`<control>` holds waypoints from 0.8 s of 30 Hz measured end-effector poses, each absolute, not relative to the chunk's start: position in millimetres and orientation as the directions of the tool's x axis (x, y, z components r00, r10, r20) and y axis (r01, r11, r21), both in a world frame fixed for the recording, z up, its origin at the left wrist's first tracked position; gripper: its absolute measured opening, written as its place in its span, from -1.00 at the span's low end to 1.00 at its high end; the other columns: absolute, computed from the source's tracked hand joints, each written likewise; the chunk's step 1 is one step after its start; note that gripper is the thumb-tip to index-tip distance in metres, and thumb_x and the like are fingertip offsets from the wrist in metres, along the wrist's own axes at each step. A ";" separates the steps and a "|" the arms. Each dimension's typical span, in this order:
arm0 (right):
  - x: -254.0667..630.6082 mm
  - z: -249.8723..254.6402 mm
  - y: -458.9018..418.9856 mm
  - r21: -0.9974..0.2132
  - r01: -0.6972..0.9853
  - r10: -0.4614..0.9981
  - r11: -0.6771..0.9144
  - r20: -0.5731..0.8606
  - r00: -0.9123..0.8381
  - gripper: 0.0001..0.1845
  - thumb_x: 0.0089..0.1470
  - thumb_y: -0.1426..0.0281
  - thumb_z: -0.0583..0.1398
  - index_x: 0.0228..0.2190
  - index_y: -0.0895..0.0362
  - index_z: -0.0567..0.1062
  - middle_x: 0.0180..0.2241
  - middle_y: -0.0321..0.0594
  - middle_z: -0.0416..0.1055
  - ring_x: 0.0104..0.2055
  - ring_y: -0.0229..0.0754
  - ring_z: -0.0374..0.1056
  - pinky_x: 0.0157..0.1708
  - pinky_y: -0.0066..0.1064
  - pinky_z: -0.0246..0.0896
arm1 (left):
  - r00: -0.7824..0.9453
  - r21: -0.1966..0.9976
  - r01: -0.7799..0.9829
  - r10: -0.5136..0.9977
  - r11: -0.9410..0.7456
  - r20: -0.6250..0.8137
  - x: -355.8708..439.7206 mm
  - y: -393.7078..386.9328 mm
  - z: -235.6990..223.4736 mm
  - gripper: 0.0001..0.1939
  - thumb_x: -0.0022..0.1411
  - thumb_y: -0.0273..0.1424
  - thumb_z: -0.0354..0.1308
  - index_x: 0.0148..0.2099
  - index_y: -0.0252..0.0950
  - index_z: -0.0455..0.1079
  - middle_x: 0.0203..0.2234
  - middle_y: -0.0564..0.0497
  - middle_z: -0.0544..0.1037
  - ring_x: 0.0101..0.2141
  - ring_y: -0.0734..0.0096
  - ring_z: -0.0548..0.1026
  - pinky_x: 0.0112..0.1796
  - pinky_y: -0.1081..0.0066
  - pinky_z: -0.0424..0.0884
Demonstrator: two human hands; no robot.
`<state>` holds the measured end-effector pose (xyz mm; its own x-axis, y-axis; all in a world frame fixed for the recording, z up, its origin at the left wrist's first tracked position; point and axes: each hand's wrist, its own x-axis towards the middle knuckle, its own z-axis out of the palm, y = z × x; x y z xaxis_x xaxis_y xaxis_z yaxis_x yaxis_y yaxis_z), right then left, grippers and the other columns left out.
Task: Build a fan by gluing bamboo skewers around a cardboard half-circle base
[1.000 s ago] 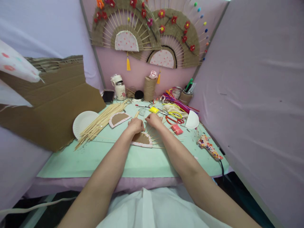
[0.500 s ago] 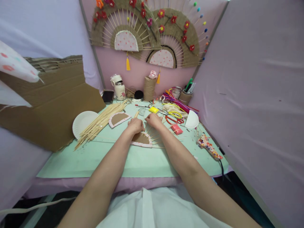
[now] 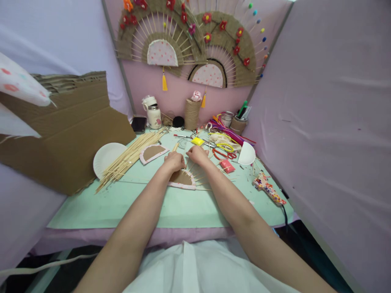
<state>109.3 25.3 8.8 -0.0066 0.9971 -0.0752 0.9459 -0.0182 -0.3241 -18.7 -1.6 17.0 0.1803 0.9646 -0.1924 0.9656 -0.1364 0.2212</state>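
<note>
My left hand (image 3: 175, 161) is closed in a pinch at the upper left edge of a half-round cardboard piece (image 3: 181, 178), covering part of it. This piece has a pale pink border along its rim, and thin wooden sticks (image 3: 200, 178) fan out from it. Just right of it, my right hand (image 3: 198, 155) is closed too, fingertips turned towards the left hand above the sticks. Whatever either hand pinches is too small to make out. A second half-round cardboard piece (image 3: 153, 153) with the same border lies to the left of my left hand.
A bundle of wooden sticks (image 3: 131, 158) overlaps a white paper plate (image 3: 106, 158) at left. Red scissors (image 3: 224, 154), a yellow packet (image 3: 197, 141) and a red packet (image 3: 227, 166) lie rightward. A flower-patterned glue gun (image 3: 269, 189) is near the right edge.
</note>
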 end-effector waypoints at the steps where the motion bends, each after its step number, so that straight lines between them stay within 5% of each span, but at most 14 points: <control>1: 109.3 8.5 25.5 -0.324 0.946 0.997 -0.019 -0.076 -0.006 -0.69 0.16 0.23 0.10 -0.28 0.04 0.63 -0.12 -0.13 0.56 0.00 -0.01 0.38 0.03 -0.18 0.06 | 0.181 0.222 0.965 0.965 -0.137 -0.192 -18.7 -1.7 17.0 -0.87 0.10 -0.27 0.28 -0.30 -0.17 0.57 -0.09 -0.08 0.56 0.02 0.08 0.42 -0.09 0.31 0.33; 24: 110.5 4.9 27.9 -0.319 0.948 0.998 -0.010 -0.069 -0.012 -0.68 0.15 0.22 0.10 -0.26 0.02 0.63 -0.10 -0.13 0.55 0.02 0.01 0.37 0.03 -0.16 0.07 | 0.185 0.234 0.962 0.966 -0.141 -0.178 -19.3 0.1 14.6 -0.87 0.07 -0.26 0.29 -0.32 -0.17 0.57 -0.13 -0.08 0.58 0.02 0.07 0.43 -0.08 0.31 0.34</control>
